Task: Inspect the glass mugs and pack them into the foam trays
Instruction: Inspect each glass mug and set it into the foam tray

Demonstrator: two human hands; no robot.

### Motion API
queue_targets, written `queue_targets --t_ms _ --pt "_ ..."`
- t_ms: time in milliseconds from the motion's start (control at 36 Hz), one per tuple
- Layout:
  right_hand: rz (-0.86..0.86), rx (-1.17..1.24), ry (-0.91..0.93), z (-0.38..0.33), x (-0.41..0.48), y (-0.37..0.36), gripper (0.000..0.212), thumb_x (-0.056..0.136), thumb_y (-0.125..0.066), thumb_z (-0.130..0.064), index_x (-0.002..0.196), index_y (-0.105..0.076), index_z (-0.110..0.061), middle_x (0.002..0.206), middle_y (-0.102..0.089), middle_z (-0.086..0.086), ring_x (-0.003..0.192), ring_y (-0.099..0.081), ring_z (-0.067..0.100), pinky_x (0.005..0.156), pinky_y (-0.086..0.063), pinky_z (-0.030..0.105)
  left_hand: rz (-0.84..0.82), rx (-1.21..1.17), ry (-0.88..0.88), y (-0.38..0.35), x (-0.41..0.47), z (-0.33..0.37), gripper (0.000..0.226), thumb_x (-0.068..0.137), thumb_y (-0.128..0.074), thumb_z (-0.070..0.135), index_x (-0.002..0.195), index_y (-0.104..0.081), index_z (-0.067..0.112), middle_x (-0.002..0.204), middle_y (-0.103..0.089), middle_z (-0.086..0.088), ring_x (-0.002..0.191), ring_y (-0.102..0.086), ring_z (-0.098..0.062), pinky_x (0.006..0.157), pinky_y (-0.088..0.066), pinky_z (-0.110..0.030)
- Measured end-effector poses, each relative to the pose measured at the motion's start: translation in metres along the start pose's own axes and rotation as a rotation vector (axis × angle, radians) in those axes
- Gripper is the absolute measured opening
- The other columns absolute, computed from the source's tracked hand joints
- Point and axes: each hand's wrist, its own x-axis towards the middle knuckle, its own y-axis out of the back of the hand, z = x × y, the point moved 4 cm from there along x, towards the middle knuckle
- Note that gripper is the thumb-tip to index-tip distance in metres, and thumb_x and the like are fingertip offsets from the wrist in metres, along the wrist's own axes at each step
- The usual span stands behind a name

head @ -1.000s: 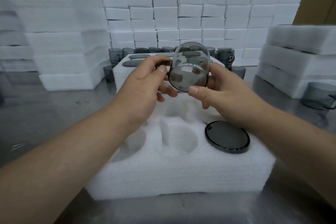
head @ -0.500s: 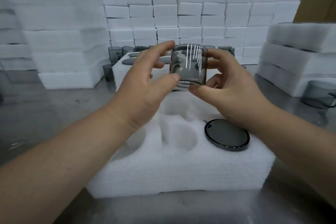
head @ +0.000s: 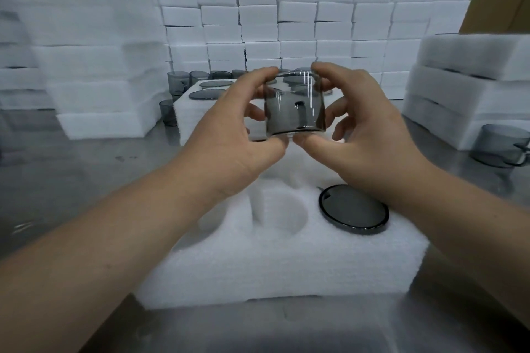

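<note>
A gray glass mug [head: 295, 107] was held up over the foam tray [head: 286, 266].
A dark round lid [head: 354, 213] lay on the tray's right side, beside its round holes [head: 286, 215]. The left hand [head: 238, 137] and right hand [head: 367, 137] both gripped the mug, thumbs under it, fingers curled over its top. Other mugs [head: 177, 80] stood behind the tray.

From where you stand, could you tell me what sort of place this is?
Probably a glassware packing station: white foam blocks stacked wall-high, grey glass mugs standing on a steel bench, and a cut-out foam tray in front.
</note>
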Motion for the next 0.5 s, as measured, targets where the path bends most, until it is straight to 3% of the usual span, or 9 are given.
queue_targets --t_ms 111,250,361,500 --pt "-0.008 -0.057 0.038 -0.0008 -0.0002 0.0022 0.066 0.068 -0.068 -0.030 0.124 -0.036 -0.045 0.111 -0.042 -0.011 0.080 -0.051 0.000 0.073 -0.038 0.007 0.024 0.066 0.017 -0.0005 0.0008 -0.0041 0.060 0.069 -0.076 0.034 0.105 -0.035 0.060 0.107 -0.051 0.029 0.088 -0.049 0.009 0.065 -0.037 -0.002" --pt "-0.027 -0.104 0.046 -0.0021 0.0001 0.0012 0.072 0.068 -0.068 -0.031 0.135 -0.040 -0.029 0.113 -0.040 -0.009 0.082 -0.051 -0.001 0.074 -0.040 0.008 0.033 0.064 0.057 -0.0013 0.0012 -0.0075 0.059 0.068 -0.078 0.036 0.110 -0.040 0.053 0.100 -0.055 0.025 0.090 -0.054 0.000 0.070 -0.043 -0.021" --pt "-0.037 -0.120 0.044 -0.0032 0.0008 0.0005 0.074 0.068 -0.067 -0.034 0.136 -0.041 -0.020 0.113 -0.039 -0.011 0.082 -0.051 -0.001 0.074 -0.038 0.006 0.024 0.067 0.077 -0.0012 0.0015 -0.0086 0.060 0.070 -0.077 0.032 0.115 -0.039 0.048 0.101 -0.059 0.022 0.097 -0.057 -0.006 0.075 -0.048 -0.029" --pt "-0.035 -0.127 0.048 -0.0045 0.0003 0.0005 0.074 0.068 -0.066 -0.039 0.136 -0.041 -0.021 0.112 -0.037 -0.014 0.083 -0.052 0.002 0.072 -0.039 0.009 0.046 0.049 0.082 0.0008 0.0021 -0.0092 0.061 0.072 -0.075 0.024 0.122 -0.044 0.039 0.101 -0.061 0.018 0.094 -0.057 -0.006 0.077 -0.048 -0.025"
